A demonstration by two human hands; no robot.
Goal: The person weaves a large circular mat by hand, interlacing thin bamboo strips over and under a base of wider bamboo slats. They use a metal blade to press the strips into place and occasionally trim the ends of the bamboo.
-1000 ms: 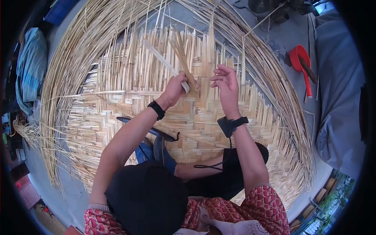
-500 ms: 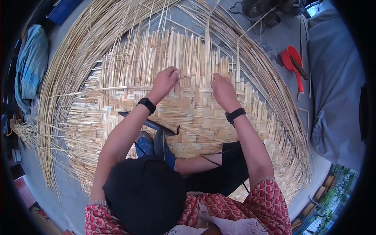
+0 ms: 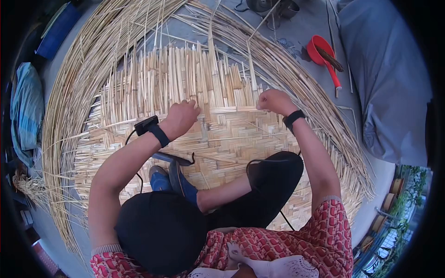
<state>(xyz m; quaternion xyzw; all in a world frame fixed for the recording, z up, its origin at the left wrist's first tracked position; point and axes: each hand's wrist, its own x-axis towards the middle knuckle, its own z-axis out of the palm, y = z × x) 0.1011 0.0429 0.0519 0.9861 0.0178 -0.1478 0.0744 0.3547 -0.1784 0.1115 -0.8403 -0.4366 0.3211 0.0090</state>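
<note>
A large woven reed mat (image 3: 227, 141) spreads beneath me, the reed ends at its far side standing out loose. A pale flat reed strip (image 3: 227, 110) lies crosswise along the edge of the weave. My left hand (image 3: 182, 119) is closed over the strip left of the middle, its fingertips partly hidden. Farther right, my right hand (image 3: 276, 102) has its fingers pinched together at the strip's right part. A dark curved tool with a hooked tip (image 3: 178, 159) rests on the mat by my blue shoes (image 3: 161, 178).
Long loose reeds (image 3: 81, 78) arc around the mat's left and far sides. At the right lie a red dipper (image 3: 320, 50) with a dark stick in it and a big grey cover (image 3: 384, 78). A blue-striped sack (image 3: 27, 111), a blue bin (image 3: 58, 30) and metal pots (image 3: 273, 7) stand around.
Both hands have moved apart, the left toward me and the right outward. The crosswise strip now lies along the weave between them. The head view has shifted a little.
</note>
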